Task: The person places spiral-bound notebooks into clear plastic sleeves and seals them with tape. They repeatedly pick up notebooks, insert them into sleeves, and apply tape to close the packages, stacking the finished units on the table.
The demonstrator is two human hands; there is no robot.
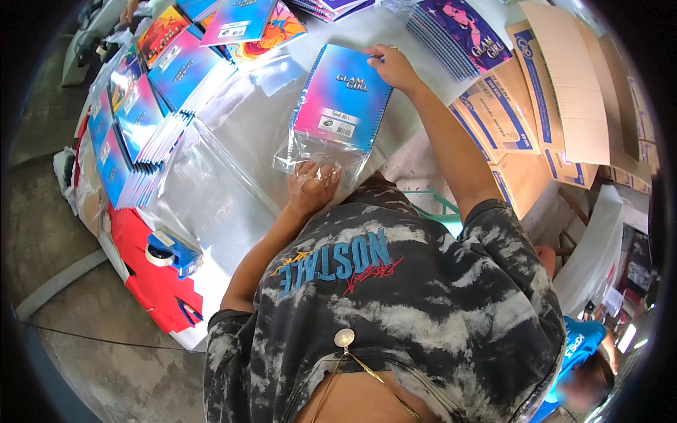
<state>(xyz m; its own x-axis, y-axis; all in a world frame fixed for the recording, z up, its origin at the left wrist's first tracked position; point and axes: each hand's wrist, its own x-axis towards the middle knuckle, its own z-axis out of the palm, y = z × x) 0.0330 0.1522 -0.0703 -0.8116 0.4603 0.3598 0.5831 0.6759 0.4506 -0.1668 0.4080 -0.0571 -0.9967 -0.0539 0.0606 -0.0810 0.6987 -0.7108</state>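
A blue and pink spiral notebook (pixel 341 92) is in front of me, its wire binding along the right edge. My right hand (pixel 393 67) is closed on its upper right corner. The notebook's lower end lies in a clear plastic bag (pixel 285 155). My left hand (pixel 314 185) is curled on the bag, just below the notebook, with its fingers partly behind the shiny film. More clear plastic sleeves (pixel 218 169) lie flat on the table to the left of that hand.
Stacks of blue-pink notebooks (pixel 185 70) stand at the left and far left. Purple notebooks (pixel 458 39) lie at the far right, near open cardboard boxes (pixel 493 116). A blue tape dispenser (pixel 176 252) sits near the left edge on red material (pixel 144 271). Another person (pixel 582 363) is at lower right.
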